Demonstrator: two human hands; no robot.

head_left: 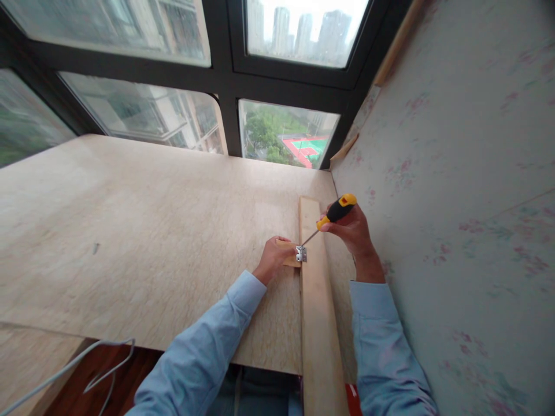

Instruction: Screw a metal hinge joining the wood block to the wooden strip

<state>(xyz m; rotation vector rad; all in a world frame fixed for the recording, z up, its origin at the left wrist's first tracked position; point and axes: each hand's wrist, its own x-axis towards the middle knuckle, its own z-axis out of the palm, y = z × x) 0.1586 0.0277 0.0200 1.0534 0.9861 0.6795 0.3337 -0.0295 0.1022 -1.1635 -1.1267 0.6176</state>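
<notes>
My right hand (352, 230) is closed round a yellow and black screwdriver (340, 209). Its shaft slants down to the left, with the tip at a small silver metal hinge (302, 254). The hinge lies across the joint between a long wooden board (318, 312) and a short wooden piece (291, 261). My left hand (274, 257) grips that short piece from the left, fingers beside the hinge. Whether a screw sits under the screwdriver tip is too small to tell.
The boards rest on a marble-patterned sill (151, 242). Dark-framed windows (277, 78) stand behind it, and a flowered papered wall (468, 231) rises close on my right. A white cable (93, 346) loops at the lower left. Part of a red object (353, 398) shows near the board's lower end.
</notes>
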